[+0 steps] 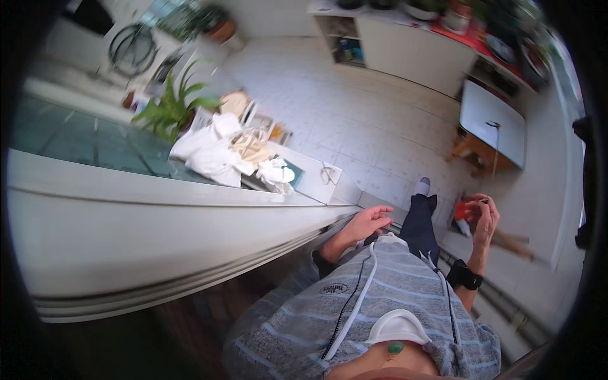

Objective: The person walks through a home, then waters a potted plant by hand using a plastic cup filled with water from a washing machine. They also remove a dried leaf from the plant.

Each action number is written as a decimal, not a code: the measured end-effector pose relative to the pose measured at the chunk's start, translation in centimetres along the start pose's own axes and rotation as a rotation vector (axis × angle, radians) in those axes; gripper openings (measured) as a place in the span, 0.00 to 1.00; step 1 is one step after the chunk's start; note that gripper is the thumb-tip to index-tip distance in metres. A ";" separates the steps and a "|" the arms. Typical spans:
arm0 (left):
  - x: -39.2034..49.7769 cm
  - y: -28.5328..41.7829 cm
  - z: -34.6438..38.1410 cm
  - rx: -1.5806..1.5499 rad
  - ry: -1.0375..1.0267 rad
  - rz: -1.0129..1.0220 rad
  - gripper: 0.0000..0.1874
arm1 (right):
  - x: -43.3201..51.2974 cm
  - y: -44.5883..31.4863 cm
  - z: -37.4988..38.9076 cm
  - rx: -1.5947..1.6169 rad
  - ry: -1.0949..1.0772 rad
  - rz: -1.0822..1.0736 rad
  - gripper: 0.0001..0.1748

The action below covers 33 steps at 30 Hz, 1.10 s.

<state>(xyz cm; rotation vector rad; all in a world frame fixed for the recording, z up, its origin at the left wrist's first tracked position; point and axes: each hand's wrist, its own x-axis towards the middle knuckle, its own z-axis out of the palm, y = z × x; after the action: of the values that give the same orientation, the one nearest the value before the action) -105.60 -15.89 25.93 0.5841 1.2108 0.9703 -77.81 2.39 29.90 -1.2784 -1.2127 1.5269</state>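
My right hand [483, 221] is raised at the right, its fingers closed around the near end of a thin rod [496, 156]. The rod runs away from me to a small dark hooked end [493, 124], seen in front of a pale-topped small table [498, 107]. Behind those fingers is a blurred red-and-white object [460, 213], too unclear to name. My left hand [368, 223] hangs in front of my waist with fingers apart and nothing in it. It is close to the white sliding-door frame [332, 211]; whether they touch cannot be told.
Left of the doorway, white clothes [209, 152] and beige cloth [251, 146] are heaped beside a green potted plant [175, 102]. A long white cabinet [413, 52] bearing pots stands across the tiled floor [304, 95]. My foot [422, 186] is on the tiles past the door track [449, 259].
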 end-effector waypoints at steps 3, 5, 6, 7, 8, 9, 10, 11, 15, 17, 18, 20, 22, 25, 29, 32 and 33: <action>2.7 1.3 -0.2 -0.064 0.176 0.008 0.22 | 7.8 -1.4 1.5 -0.025 -0.143 -0.009 0.14; 5.3 2.7 0.1 -0.150 0.332 0.018 0.22 | 13.8 -2.7 3.0 -0.086 -0.267 -0.029 0.14; 6.6 3.4 0.6 -0.205 0.406 0.011 0.22 | 16.5 -3.6 3.5 -0.124 -0.311 -0.028 0.14; 7.9 4.5 0.9 -0.251 0.472 -0.002 0.22 | 19.1 -4.6 3.9 -0.144 -0.385 -0.064 0.14; 9.3 5.5 1.1 -0.309 0.509 0.013 0.22 | 21.8 -5.8 4.3 -0.158 -0.453 -0.106 0.14; 10.5 6.6 1.1 -0.315 0.523 0.043 0.22 | 24.0 -6.7 4.6 -0.179 -0.509 -0.172 0.14; 12.0 7.6 1.3 -0.328 0.537 0.078 0.22 | 26.3 -7.7 4.8 -0.203 -0.559 -0.168 0.14; 13.2 8.5 1.7 -0.344 0.547 0.119 0.22 | 28.5 -8.5 5.3 -0.188 -0.594 -0.152 0.14; 16.6 11.3 1.5 -0.267 0.644 0.083 0.22 | 34.8 -9.6 7.8 -0.215 -0.660 -0.151 0.14; 17.7 12.3 0.7 -0.294 0.720 0.112 0.21 | 36.7 -9.4 9.3 -0.213 -0.674 -0.169 0.15; 18.0 12.8 0.1 -0.306 0.757 0.124 0.21 | 37.8 -9.3 10.2 -0.215 -0.705 -0.118 0.15; 18.3 13.9 -1.6 -0.318 0.859 0.146 0.21 | 39.4 -9.1 12.1 -0.220 -0.720 -0.091 0.15; 18.1 15.3 -4.3 -0.307 0.977 0.191 0.20 | 41.0 -8.9 14.0 -0.213 -0.766 -0.087 0.14; 17.3 17.9 -9.7 -0.275 1.158 0.253 0.20 | 43.5 -8.9 16.8 -0.227 -0.812 -0.117 0.14; 16.9 21.5 -17.8 -0.287 1.345 0.412 0.20 | 47.5 -9.2 20.7 -0.243 -0.786 -0.105 0.14; 18.5 24.2 -22.1 -0.333 1.344 0.464 0.23 | 49.8 -9.5 23.1 -0.240 -0.674 -0.060 0.14; 19.7 25.1 -23.3 -0.352 1.343 0.412 0.24 | 50.7 -9.9 23.9 -0.279 -0.643 -0.077 0.13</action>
<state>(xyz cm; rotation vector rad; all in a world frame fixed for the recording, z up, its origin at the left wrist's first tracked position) -134.44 10.83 29.80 -0.2252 2.0269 2.0174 -110.63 48.93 28.66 -0.9047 -1.9115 1.8254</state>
